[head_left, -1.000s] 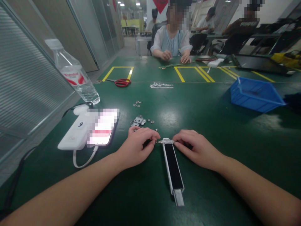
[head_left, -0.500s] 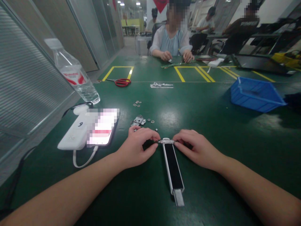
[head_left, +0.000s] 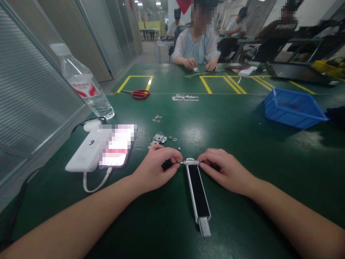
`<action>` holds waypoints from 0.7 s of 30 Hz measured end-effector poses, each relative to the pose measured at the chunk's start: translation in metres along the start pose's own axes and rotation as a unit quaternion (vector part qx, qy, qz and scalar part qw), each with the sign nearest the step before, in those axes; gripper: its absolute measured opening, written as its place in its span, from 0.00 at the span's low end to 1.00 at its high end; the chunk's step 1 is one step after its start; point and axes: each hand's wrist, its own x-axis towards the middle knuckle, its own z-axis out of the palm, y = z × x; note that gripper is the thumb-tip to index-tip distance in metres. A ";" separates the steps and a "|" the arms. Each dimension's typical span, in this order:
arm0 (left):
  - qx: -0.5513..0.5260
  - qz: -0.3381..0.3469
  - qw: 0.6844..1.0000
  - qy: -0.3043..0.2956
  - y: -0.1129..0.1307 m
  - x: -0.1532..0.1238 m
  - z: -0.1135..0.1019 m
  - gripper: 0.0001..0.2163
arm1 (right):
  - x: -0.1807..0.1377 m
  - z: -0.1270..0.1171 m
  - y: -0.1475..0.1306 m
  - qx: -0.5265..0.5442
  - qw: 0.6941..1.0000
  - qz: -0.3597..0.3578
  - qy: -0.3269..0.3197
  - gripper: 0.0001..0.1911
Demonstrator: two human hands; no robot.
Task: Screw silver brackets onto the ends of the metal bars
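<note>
Dead centre between my hands, a black-faced aluminium bar (head_left: 198, 196) lies flat on the green tabletop (head_left: 256, 212). Its long axis runs from just under my grip back toward me, with the far end leaning slightly left. At that far end, a metal end cap (head_left: 190, 162) sits right between my fingertips, and a thin steel pin (head_left: 181, 162) pokes out of it to the left, square to the bar's length.

My left hand (head_left: 157, 169) is the nearer one to that pin, pinched closed on it, with something dark tucked under the fingers that I can't make out. My right hand (head_left: 225, 169) comes in from the other side, its grip closed against the cap.

Just ahead of my left hand lie small steel hinge plates (head_left: 157, 139) and loose nuts (head_left: 174, 138), with a little cluster of washers (head_left: 156, 118) further out. Off to that side are a white power bank (head_left: 83, 154), a lit phone (head_left: 117, 145) and a water bottle (head_left: 86, 86). Red-handled scissors (head_left: 139, 94) sit further ahead, a blue plastic crate (head_left: 292, 109) is well off to my right, and a co-worker (head_left: 196, 46) works across the tabletop.
</note>
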 end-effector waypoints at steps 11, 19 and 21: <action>-0.003 -0.004 0.999 0.047 0.000 -0.001 -0.001 0.05 | 0.001 0.000 -0.001 0.004 1.000 0.001 0.000 0.08; -0.001 -0.023 0.999 0.042 0.000 -0.001 -0.001 0.03 | 0.000 0.000 -0.001 0.008 1.000 0.002 0.000 0.08; 0.000 -0.029 0.999 0.036 0.000 -0.001 -0.001 0.03 | 0.000 0.000 0.000 0.005 1.000 0.004 0.000 0.08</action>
